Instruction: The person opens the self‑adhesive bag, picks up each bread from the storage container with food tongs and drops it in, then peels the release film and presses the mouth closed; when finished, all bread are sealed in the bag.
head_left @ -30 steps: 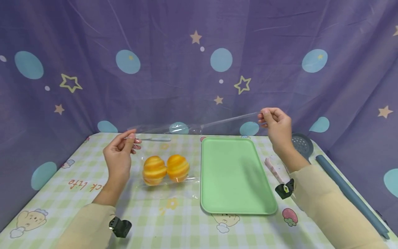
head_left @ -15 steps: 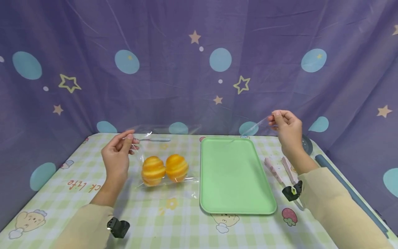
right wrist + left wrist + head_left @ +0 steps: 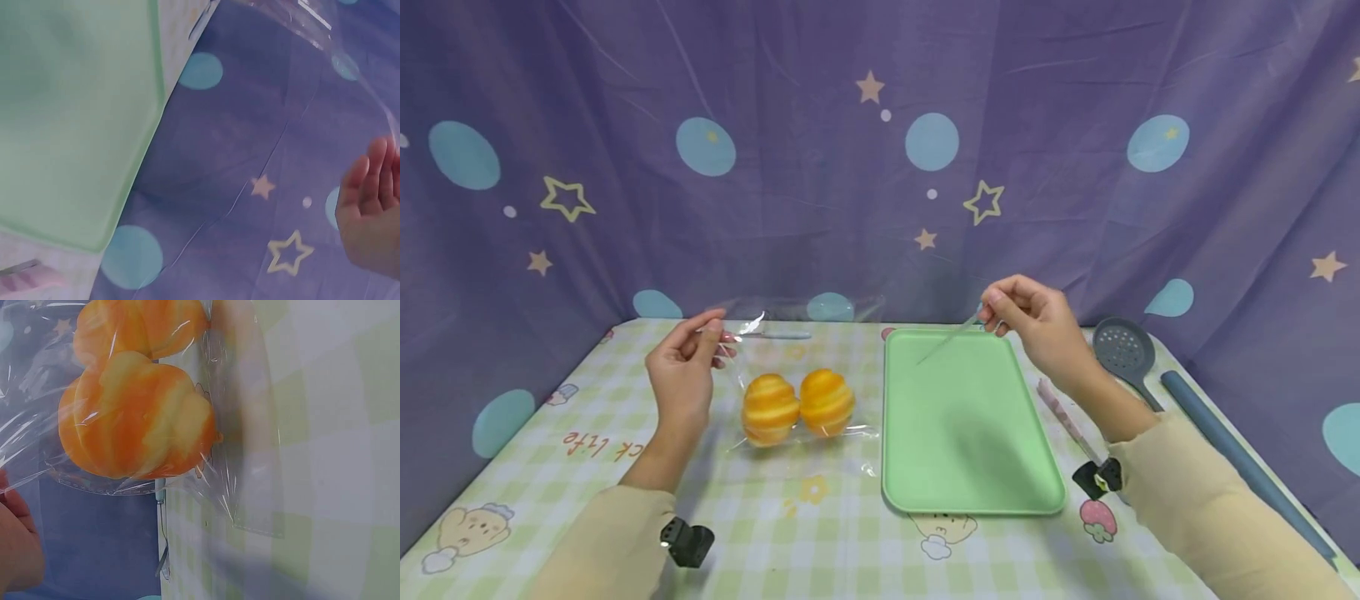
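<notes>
Between thumb and fingers, my left hand [image 3: 687, 362] holds the upper left corner of a clear plastic bag [image 3: 861, 442]. Inside it are two round orange-and-yellow striped bread rolls [image 3: 827, 403], side by side; they fill much of the left wrist view, a roll [image 3: 134, 419] behind shiny film. My right hand [image 3: 1036, 325] pinches the end of a thin clear plastic strip [image 3: 950, 336], which hangs down to the left over a green tray [image 3: 970, 433]. The right wrist view has that hand [image 3: 372, 215] at its right edge. The strip is apart from the bag.
Behind the bag lies a utensil with a pale handle [image 3: 786, 336]. Right of the tray are a pink-handled utensil [image 3: 1063, 417], a grey skimmer [image 3: 1123, 348] and a long blue-grey rod [image 3: 1225, 446]. A purple curtain [image 3: 820, 200] stands behind the checkered tablecloth [image 3: 775, 542].
The strip, stretched from the bag to my right hand a second ago, came free. My right hand moved out to the right, then back left and lower over the tray. My left hand barely moved.
</notes>
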The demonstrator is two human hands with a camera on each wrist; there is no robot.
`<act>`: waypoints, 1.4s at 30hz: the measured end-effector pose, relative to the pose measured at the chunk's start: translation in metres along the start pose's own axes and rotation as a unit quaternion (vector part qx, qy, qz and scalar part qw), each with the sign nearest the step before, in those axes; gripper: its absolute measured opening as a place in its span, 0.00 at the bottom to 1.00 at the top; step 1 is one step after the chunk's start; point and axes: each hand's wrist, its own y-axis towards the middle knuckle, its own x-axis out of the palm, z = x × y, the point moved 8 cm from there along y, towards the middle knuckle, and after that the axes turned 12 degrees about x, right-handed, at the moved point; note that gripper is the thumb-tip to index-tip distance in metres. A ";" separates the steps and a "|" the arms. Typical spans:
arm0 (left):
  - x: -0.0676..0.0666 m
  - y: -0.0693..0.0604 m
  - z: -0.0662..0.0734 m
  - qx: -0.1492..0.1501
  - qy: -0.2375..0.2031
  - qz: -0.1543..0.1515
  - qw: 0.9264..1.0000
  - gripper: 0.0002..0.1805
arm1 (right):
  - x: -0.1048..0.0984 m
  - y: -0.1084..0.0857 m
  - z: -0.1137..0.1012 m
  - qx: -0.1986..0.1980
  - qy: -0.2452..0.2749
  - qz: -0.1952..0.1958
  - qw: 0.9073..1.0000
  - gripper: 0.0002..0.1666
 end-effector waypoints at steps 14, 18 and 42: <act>0.001 0.001 -0.002 0.005 0.011 -0.012 1.000 0.10 | 0.087 -0.010 0.005 0.007 -0.063 -0.190 0.980 0.09; 0.003 0.002 -0.001 0.003 0.014 -0.016 1.000 0.11 | 0.111 -0.016 0.012 0.004 -0.110 -0.232 0.966 0.08; 0.002 0.002 -0.002 0.007 -0.003 -0.014 1.000 0.10 | 0.166 -0.030 0.032 -0.032 -0.225 -0.349 0.909 0.06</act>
